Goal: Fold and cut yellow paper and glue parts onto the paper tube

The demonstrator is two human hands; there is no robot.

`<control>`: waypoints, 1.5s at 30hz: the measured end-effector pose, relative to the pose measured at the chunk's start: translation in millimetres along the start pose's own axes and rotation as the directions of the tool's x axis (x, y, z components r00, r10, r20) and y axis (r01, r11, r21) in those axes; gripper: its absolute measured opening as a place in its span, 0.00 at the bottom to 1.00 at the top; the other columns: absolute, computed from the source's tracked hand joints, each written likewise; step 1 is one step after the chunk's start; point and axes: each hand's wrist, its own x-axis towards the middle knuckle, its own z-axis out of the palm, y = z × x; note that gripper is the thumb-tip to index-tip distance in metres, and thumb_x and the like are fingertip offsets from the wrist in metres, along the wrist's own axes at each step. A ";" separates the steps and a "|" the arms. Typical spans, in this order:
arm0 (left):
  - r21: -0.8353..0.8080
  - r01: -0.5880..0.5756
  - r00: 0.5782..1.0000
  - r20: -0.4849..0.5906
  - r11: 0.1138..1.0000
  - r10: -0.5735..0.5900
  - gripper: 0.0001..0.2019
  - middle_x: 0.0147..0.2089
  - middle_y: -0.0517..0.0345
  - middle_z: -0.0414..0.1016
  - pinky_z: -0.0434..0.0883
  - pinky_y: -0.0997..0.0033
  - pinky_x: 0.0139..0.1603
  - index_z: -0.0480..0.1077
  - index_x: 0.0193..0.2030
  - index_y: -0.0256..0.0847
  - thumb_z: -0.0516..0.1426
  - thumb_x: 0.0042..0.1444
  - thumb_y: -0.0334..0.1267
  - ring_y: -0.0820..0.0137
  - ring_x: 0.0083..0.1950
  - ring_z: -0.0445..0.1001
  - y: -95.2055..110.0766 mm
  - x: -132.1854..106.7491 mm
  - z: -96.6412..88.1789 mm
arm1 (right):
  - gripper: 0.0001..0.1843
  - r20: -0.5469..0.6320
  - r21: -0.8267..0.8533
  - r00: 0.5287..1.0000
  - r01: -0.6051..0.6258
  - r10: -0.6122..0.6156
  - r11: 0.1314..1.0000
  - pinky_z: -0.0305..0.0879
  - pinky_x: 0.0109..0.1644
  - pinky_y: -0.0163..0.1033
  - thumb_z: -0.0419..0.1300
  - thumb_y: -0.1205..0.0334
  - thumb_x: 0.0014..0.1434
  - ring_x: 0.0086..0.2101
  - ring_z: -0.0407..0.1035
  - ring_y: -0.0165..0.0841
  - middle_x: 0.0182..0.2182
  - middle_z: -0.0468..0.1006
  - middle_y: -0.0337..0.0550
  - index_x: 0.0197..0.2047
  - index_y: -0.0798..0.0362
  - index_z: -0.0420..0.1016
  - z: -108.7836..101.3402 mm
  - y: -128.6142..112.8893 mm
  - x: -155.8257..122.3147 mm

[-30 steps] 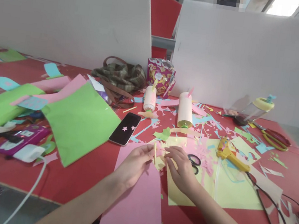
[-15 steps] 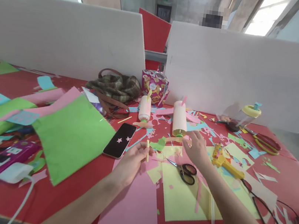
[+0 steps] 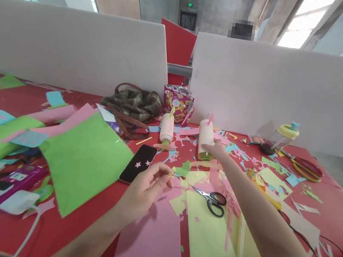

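right hand (image 3: 215, 147): having left the yellow sheet (image 3: 208, 224), is now closing fingers around the pink bottle (image 3: 206, 139) beyond the scissors (image 3: 212, 198);
left hand (image 3: 147, 183): is still pinching the yellow stick (image 3: 172, 171) over the pink paper (image 3: 151, 237)

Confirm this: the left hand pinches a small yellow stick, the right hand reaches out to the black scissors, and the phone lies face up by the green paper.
Not quite. In the head view the right hand reaches the pink-wrapped bottle, not the black scissors, which lie untouched on the yellow paper. The left hand does pinch the small yellow stick, and the phone lies by the green paper.
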 end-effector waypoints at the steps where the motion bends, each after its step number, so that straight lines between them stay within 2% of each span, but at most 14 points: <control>1: 0.062 -0.003 1.000 -0.009 0.998 0.003 0.06 0.29 0.61 0.67 0.61 0.71 0.39 0.60 0.34 0.41 0.47 0.56 0.40 0.72 0.35 0.66 0.1 0.3 -2.6 | 0.42 -0.005 -0.005 1.000 -0.010 0.010 1.000 0.66 0.36 0.45 0.61 0.53 0.37 0.42 0.65 0.45 0.48 0.62 0.60 0.52 0.57 0.47 -0.5 -1.2 0.4; 9: 0.326 -0.047 0.989 -0.118 0.944 0.090 0.09 0.31 0.59 0.69 0.63 0.72 0.31 0.61 0.33 0.41 0.46 0.55 0.42 0.70 0.33 0.68 7.6 1.8 -20.6 | 0.38 0.012 -0.059 1.000 0.008 -0.008 0.998 0.68 0.29 0.42 0.59 0.52 0.40 0.35 0.69 0.41 0.43 0.66 0.57 0.52 0.56 0.49 -18.4 7.1 -22.6; 15: 0.294 -0.071 0.997 -0.004 0.953 0.075 0.08 0.34 0.58 0.69 0.63 0.74 0.30 0.61 0.35 0.41 0.46 0.55 0.41 0.71 0.34 0.67 8.1 4.4 -19.4 | 0.35 0.104 -0.154 0.993 0.068 -0.052 0.986 0.66 0.30 0.41 0.58 0.50 0.42 0.30 0.70 0.37 0.36 0.71 0.51 0.51 0.55 0.52 -28.9 31.4 -50.2; 18: 0.248 -0.089 0.996 0.052 0.965 0.078 0.07 0.34 0.59 0.70 0.63 0.74 0.32 0.61 0.35 0.41 0.46 0.56 0.41 0.71 0.35 0.68 8.6 6.7 -16.7 | 0.34 0.091 -0.234 0.989 0.139 -0.121 0.962 0.64 0.37 0.48 0.59 0.53 0.41 0.37 0.68 0.44 0.39 0.70 0.54 0.50 0.56 0.54 -30.2 36.4 -61.3; 21: 0.207 -0.111 0.993 0.065 0.972 0.099 0.07 0.34 0.58 0.70 0.64 0.73 0.36 0.61 0.34 0.41 0.46 0.56 0.40 0.70 0.37 0.68 12.2 8.5 -14.0 | 0.29 0.065 -0.284 0.959 0.283 -0.276 0.916 0.54 0.49 0.53 0.58 0.55 0.44 0.49 0.58 0.49 0.48 0.63 0.57 0.49 0.56 0.57 -27.7 30.2 -79.7; 24: 0.188 -0.122 0.992 0.065 0.975 0.111 0.06 0.35 0.57 0.70 0.64 0.72 0.37 0.61 0.34 0.40 0.47 0.55 0.40 0.70 0.38 0.68 16.8 9.5 -11.0 | 0.28 0.123 -0.273 0.877 0.480 -0.465 0.834 0.51 0.53 0.49 0.58 0.54 0.45 0.52 0.54 0.43 0.51 0.61 0.48 0.50 0.48 0.58 -19.9 18.1 -108.2; 26: 0.176 -0.124 0.991 0.068 0.977 0.113 0.07 0.35 0.57 0.70 0.64 0.71 0.38 0.61 0.34 0.40 0.47 0.55 0.40 0.70 0.38 0.68 19.0 9.5 -8.6 | 0.27 0.271 -0.145 0.633 0.771 -0.725 0.620 0.52 0.53 0.48 0.57 0.55 0.47 0.53 0.53 0.41 0.52 0.61 0.48 0.51 0.49 0.57 -11.6 11.4 -127.6; 27: 0.168 -0.124 0.991 0.070 0.978 0.114 0.07 0.35 0.56 0.70 0.64 0.71 0.38 0.61 0.34 0.40 0.47 0.55 0.40 0.69 0.39 0.67 19.7 9.3 -7.3 | 0.27 0.321 -0.075 0.536 0.836 -0.781 0.543 0.54 0.53 0.47 0.57 0.55 0.48 0.52 0.54 0.40 0.52 0.62 0.48 0.51 0.49 0.57 -6.9 9.1 -135.7; 28: 0.159 -0.126 0.991 0.070 0.979 0.116 0.07 0.35 0.56 0.70 0.64 0.71 0.38 0.61 0.34 0.40 0.47 0.55 0.40 0.69 0.39 0.67 20.0 8.9 -6.1 | 0.26 0.364 -0.023 0.491 0.854 -0.791 0.520 0.57 0.50 0.45 0.57 0.56 0.48 0.50 0.58 0.38 0.50 0.65 0.47 0.51 0.49 0.58 -2.1 7.5 -142.3; 31: 0.138 -0.121 0.991 0.068 0.983 0.113 0.08 0.35 0.56 0.70 0.64 0.70 0.39 0.62 0.34 0.41 0.46 0.55 0.41 0.69 0.39 0.67 19.5 7.3 -3.5 | 0.13 0.411 0.028 0.522 0.812 -0.747 0.583 0.63 0.42 0.40 0.54 0.61 0.51 0.38 0.68 0.33 0.38 0.74 0.43 0.42 0.50 0.66 9.4 6.9 -152.3; 33: 0.133 -0.115 0.992 0.071 0.984 0.106 0.08 0.35 0.56 0.70 0.64 0.69 0.39 0.62 0.34 0.41 0.46 0.55 0.41 0.69 0.38 0.67 18.5 6.1 -3.3 | 0.06 0.418 0.040 0.541 0.792 -0.730 0.610 0.63 0.38 0.36 0.52 0.64 0.53 0.33 0.69 0.30 0.31 0.75 0.40 0.33 0.51 0.69 12.1 8.9 -153.4; 38: 0.150 -0.082 0.996 0.045 0.985 0.076 0.08 0.33 0.58 0.70 0.64 0.72 0.37 0.61 0.33 0.40 0.46 0.55 0.40 0.71 0.36 0.68 10.1 5.3 -10.8 | 0.07 0.432 -0.004 0.572 0.774 -0.697 0.633 0.62 0.33 0.33 0.50 0.68 0.52 0.29 0.68 0.29 0.28 0.75 0.39 0.29 0.52 0.69 0.3 19.7 -151.1; 42: 0.255 0.015 0.987 -0.157 0.967 0.026 0.09 0.35 0.57 0.71 0.64 0.73 0.31 0.61 0.35 0.41 0.46 0.54 0.43 0.71 0.31 0.68 -8.2 9.0 -26.7 | 0.08 0.410 -0.123 0.668 0.715 -0.621 0.688 0.62 0.32 0.33 0.50 0.67 0.51 0.29 0.68 0.30 0.28 0.74 0.40 0.28 0.52 0.69 -19.0 30.2 -145.8; 45: 0.383 0.105 0.911 -0.407 0.918 0.066 0.08 0.35 0.56 0.71 0.64 0.71 0.39 0.61 0.34 0.41 0.46 0.54 0.41 0.68 0.38 0.69 -23.1 13.0 -39.9 | 0.08 0.358 -0.220 0.731 0.670 -0.581 0.709 0.62 0.32 0.35 0.49 0.66 0.51 0.29 0.68 0.31 0.28 0.75 0.41 0.26 0.52 0.69 -33.8 34.2 -139.3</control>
